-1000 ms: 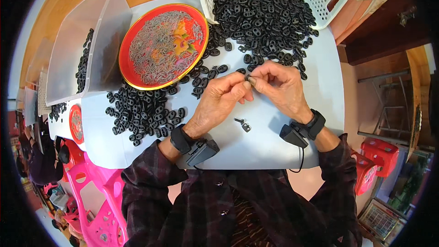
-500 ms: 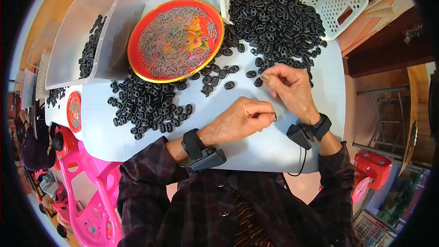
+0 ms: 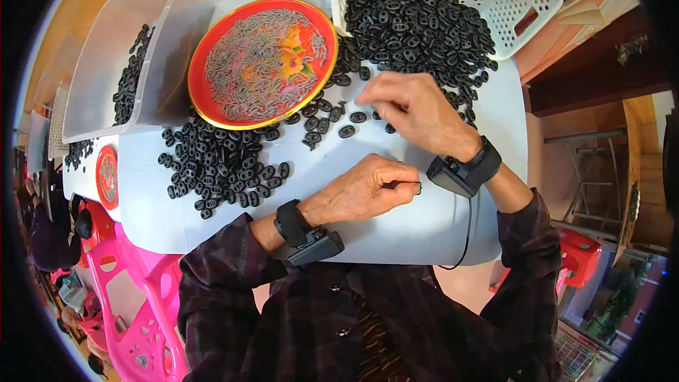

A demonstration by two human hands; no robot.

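Note:
My left hand (image 3: 369, 187) is closed in a pinch above the table's near half, a small black piece (image 3: 419, 187) showing at its fingertips; most of that piece is hidden. Farther out, my right hand (image 3: 417, 113) reaches to the left, its fingertips smeared by motion, so whether it holds anything is unclear. Close to those fingers lie a loose black oval piece with two holes (image 3: 346, 131) and a small upright grey screw (image 3: 343, 107). A red round tray with a gold rim (image 3: 196, 85) holds many grey screws (image 3: 247, 71).
A white perforated basket (image 3: 541, 0) lies tipped at the far right, black pieces (image 3: 424, 28) spilling from it. More black pieces (image 3: 219, 163) are heaped left, before a translucent bin (image 3: 177, 49). A pink chair (image 3: 134, 297) stands left; a cable (image 3: 468, 233) hangs from my right wrist device.
My right hand has moved left and away from me, from the basket's spilled pieces toward the loose ones by the tray. My left hand stays pinched in nearly the same place.

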